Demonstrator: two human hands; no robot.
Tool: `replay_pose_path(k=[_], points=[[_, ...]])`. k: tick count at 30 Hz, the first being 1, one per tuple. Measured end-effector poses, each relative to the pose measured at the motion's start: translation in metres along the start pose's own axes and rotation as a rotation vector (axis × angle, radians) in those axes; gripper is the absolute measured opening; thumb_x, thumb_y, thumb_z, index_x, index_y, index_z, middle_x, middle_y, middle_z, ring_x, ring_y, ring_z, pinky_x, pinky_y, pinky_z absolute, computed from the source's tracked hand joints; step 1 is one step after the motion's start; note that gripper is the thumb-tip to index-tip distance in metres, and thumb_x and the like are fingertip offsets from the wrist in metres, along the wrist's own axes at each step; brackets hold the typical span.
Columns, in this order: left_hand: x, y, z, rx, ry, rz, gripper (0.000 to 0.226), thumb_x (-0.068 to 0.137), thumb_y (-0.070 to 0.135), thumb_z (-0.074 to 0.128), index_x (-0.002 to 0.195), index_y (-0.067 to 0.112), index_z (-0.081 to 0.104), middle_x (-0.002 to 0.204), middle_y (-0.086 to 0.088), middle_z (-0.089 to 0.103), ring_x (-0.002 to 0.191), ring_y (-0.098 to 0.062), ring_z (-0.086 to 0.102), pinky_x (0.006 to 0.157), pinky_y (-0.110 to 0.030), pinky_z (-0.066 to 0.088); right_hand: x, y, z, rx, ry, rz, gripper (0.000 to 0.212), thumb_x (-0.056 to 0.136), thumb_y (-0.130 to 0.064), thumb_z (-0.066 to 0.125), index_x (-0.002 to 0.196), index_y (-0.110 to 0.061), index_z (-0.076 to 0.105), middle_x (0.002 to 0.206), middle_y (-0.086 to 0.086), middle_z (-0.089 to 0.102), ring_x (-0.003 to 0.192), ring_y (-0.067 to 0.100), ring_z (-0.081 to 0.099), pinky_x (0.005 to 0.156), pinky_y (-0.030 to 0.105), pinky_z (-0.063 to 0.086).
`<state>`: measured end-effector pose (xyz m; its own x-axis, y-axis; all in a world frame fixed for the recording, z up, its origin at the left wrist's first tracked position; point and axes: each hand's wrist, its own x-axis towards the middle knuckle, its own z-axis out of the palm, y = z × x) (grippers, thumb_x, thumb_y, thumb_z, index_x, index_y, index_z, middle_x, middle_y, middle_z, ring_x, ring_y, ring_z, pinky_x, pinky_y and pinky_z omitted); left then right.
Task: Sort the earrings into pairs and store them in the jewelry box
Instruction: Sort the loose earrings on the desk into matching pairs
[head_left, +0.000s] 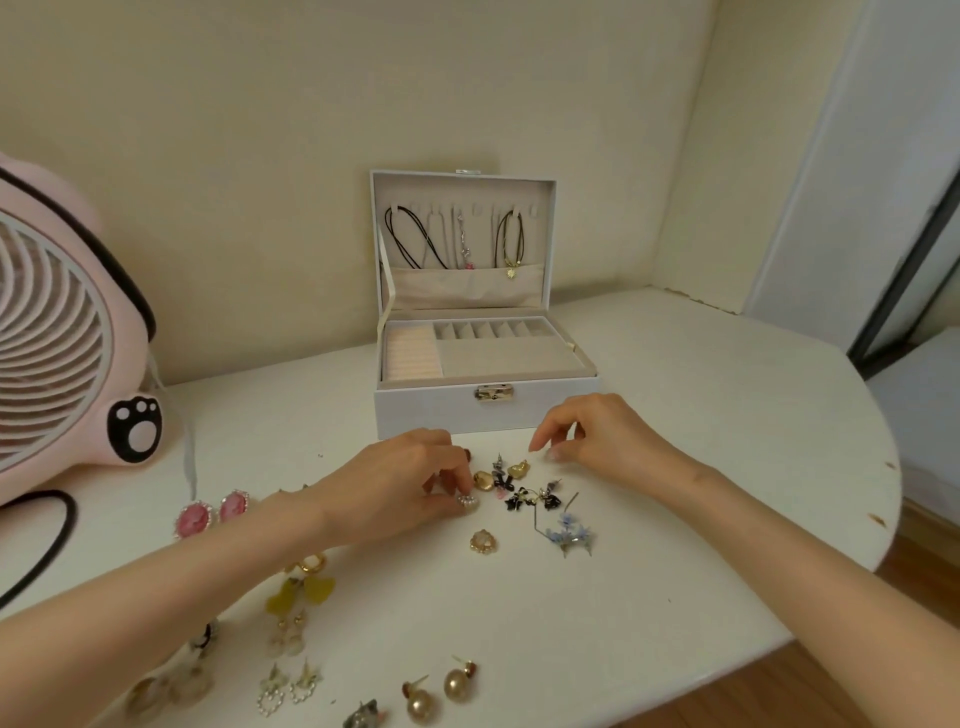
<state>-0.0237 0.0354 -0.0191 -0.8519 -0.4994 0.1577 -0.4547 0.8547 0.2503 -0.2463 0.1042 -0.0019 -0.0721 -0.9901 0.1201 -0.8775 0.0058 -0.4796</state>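
Here, jewelry box (431, 415) lid holds necklaces (415, 236); left hand (400, 483) pinches pearl earring (466, 502); right hand (589, 431) grip slack.

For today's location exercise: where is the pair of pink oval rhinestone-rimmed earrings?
Head view: the pink oval earrings lie side by side on the white table, left of the left hand, near the pink fan.

White jewelry box (431, 410) with beige lining; pink fan (62, 332); pink earrings (212, 513); white table (675, 467).
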Motion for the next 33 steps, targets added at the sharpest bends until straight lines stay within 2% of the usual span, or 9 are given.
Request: replay_pose_path(k=[5,11,14,17,20,22,24,28,33], points=[[0.0,0.001,-0.006,-0.005,-0.007,0.011,0.012,0.089,0.032,0.057,0.1,0.03,0.062,0.092,0.019,0.051,0.079,0.006,0.046,0.074,-0.016,0.043,0.006,-0.01,0.014,-0.017,-0.074,-0.043,0.013,0.076,-0.017,0.076,0.087,-0.023,0.072,0.08,-0.01,0.059,0.065,0.003,0.05,0.069,0.024,0.045],[-0.004,-0.014,-0.017,-0.03,0.08,-0.033,0.011,0.09,0.022,0.058,0.098,0.025,0.063,0.092,0.016,0.056,0.076,-0.002,0.052,0.071,-0.019,0.045,0.012,-0.007,0.012,0.013,-0.116,-0.043,0.01,0.076,-0.019,0.077,0.074,-0.022,0.067,0.082,-0.008,0.063,0.07,0.003,0.055,0.064,0.016,0.041],[-0.009,-0.019,-0.024,-0.055,0.144,-0.064,0.01,0.09,0.018,0.058,0.095,0.023,0.063,0.088,0.014,0.057,0.073,-0.001,0.052,0.062,-0.009,0.042,0.015,-0.009,0.009,0.068,-0.104,-0.009,0.006,0.076,-0.015,0.076,0.074,-0.012,0.071,0.075,-0.009,0.066,0.068,0.001,0.059,0.063,0.015,0.046],[-0.011,-0.019,-0.029,-0.089,0.197,-0.102,0.009,0.09,0.018,0.058,0.096,0.022,0.062,0.088,0.014,0.056,0.077,-0.003,0.053,0.056,-0.006,0.042,0.015,-0.023,0.001,0.25,-0.073,0.009,0.008,0.077,-0.009,0.075,0.075,-0.004,0.068,0.073,0.002,0.069,0.065,0.007,0.064,0.063,0.016,0.052],[-0.015,-0.016,-0.032,-0.115,0.264,-0.086,0.017,0.086,0.026,0.062,0.101,0.029,0.053,0.093,0.017,0.057,0.084,0.0,0.052,0.062,-0.008,0.041,0.015,-0.049,-0.004,0.525,-0.101,-0.032,0.011,0.076,-0.001,0.073,0.078,0.002,0.063,0.077,0.016,0.071,0.065,0.017,0.069,0.062,0.021,0.056],[-0.017,-0.012,-0.031,-0.104,0.288,-0.067,0.03,0.082,0.035,0.065,0.105,0.03,0.047,0.096,0.02,0.055,0.088,0.004,0.05,0.067,-0.009,0.038,0.019,-0.066,0.0,0.572,-0.138,-0.049,0.01,0.077,0.001,0.072,0.081,0.001,0.064,0.078,0.018,0.07,0.064,0.018,0.068,0.062,0.023,0.057],[-0.018,-0.007,-0.029,-0.104,0.31,-0.073,0.032,0.08,0.037,0.067,0.103,0.028,0.046,0.092,0.02,0.055,0.084,0.006,0.052,0.064,-0.009,0.039,0.024,-0.079,0.009,0.564,-0.162,-0.059,0.007,0.077,-0.002,0.073,0.08,-0.003,0.067,0.074,0.014,0.07,0.063,0.016,0.067,0.063,0.024,0.057],[-0.022,-0.009,-0.03,-0.264,0.385,-0.168,0.022,0.083,0.021,0.067,0.095,0.02,0.049,0.077,0.011,0.065,0.068,0.002,0.059,0.055,-0.013,0.046,0.03,-0.087,0.021,0.638,-0.196,-0.055,0.011,0.078,-0.009,0.074,0.084,-0.002,0.07,0.07,0.007,0.069,0.059,0.009,0.064,0.059,0.018,0.053],[-0.031,-0.018,-0.039,-0.352,0.287,-0.242,0.021,0.082,0.017,0.067,0.098,0.019,0.052,0.07,0.01,0.071,0.063,-0.002,0.064,0.057,-0.016,0.048,0.034,-0.092,0.032,0.712,-0.233,-0.022,0.018,0.076,-0.009,0.075,0.09,0.001,0.071,0.077,0.009,0.07,0.06,0.007,0.064,0.059,0.016,0.052]])
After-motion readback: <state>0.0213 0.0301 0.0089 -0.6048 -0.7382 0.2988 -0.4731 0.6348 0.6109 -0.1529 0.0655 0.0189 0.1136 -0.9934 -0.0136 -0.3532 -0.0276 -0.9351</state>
